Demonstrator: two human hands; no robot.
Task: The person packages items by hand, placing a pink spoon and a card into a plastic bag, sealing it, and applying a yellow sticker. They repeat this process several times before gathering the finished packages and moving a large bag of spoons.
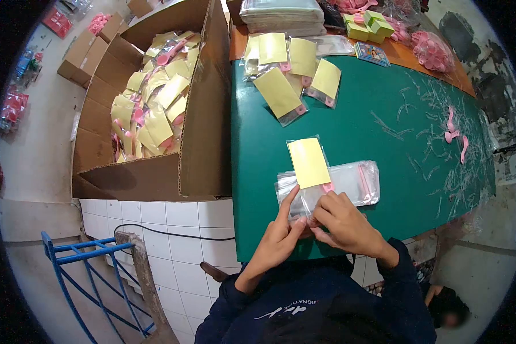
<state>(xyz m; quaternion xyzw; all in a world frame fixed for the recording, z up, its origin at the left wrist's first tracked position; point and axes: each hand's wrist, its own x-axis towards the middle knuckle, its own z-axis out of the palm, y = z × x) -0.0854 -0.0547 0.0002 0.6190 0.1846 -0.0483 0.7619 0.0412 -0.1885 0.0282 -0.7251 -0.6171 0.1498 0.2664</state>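
Observation:
A clear bag with a yellow card [308, 163] and a small pink piece inside lies over a stack of empty clear bags [350, 175] on the green table, near its front edge. My left hand [281, 235] is at the bag's lower left, its index finger stretched along the card's bottom corner and its thumb near the bag's lower end. Fingers of my right hand [347, 221] are bent together on the lower right part of the plastic, just below the pink piece. Both hands pinch the bag's lower end.
Several filled bags with yellow cards [278, 94] lie at the table's back left. A large cardboard box [206, 114] of similar bags stands left. Plastic strips and pink pieces [452, 135] lie right. A blue metal rack [92, 246] is lower left.

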